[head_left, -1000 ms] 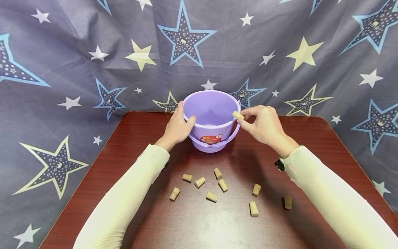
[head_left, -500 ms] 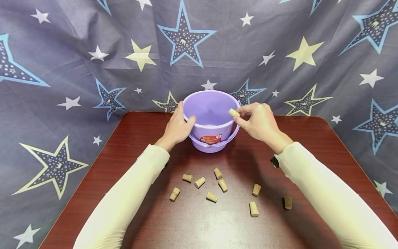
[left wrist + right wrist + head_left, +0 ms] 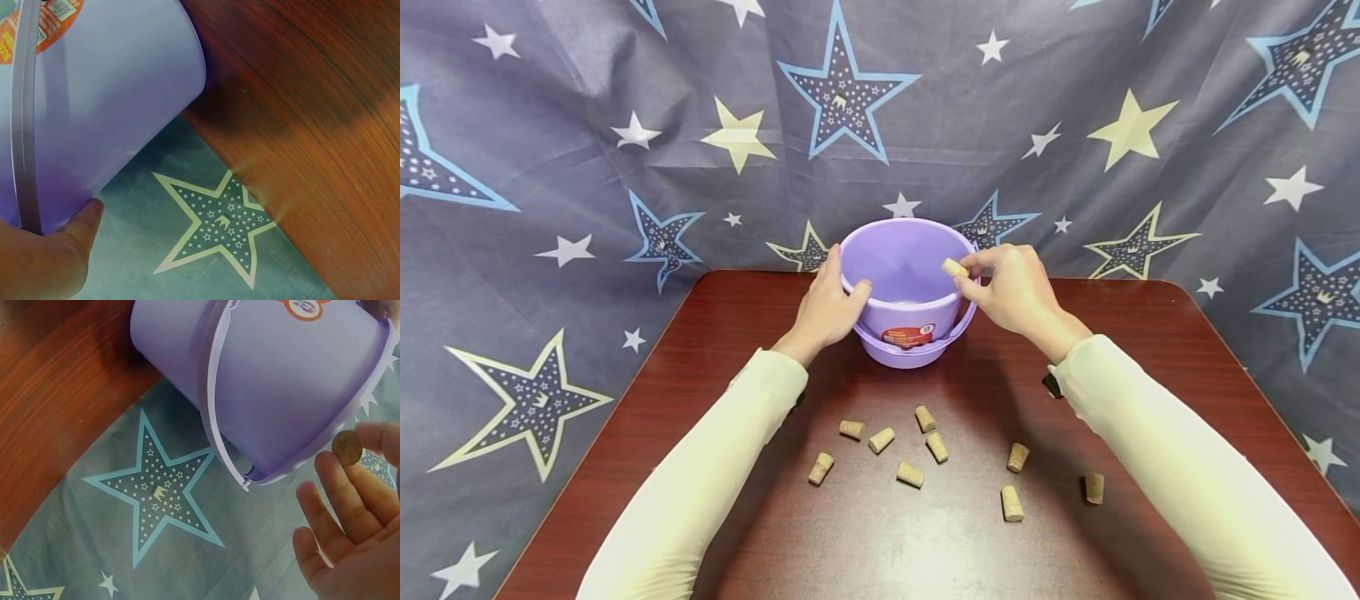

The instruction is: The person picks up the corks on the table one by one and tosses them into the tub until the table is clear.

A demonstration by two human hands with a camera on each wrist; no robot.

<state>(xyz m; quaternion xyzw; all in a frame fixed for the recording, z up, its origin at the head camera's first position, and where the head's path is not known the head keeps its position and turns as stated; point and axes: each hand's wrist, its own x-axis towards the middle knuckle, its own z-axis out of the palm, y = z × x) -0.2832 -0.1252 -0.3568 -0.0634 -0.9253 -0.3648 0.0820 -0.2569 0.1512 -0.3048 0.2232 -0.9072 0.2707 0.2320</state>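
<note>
Right hand pinches a short tan cork stopper at the mouth of the round purple plastic bucket, right side; left hand grips its left rim. We count nine more tan corks on the reddish-brown wood-grain table.

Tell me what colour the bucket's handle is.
The handle is light purple, much like the bucket itself; the right wrist view shows it best.
</note>
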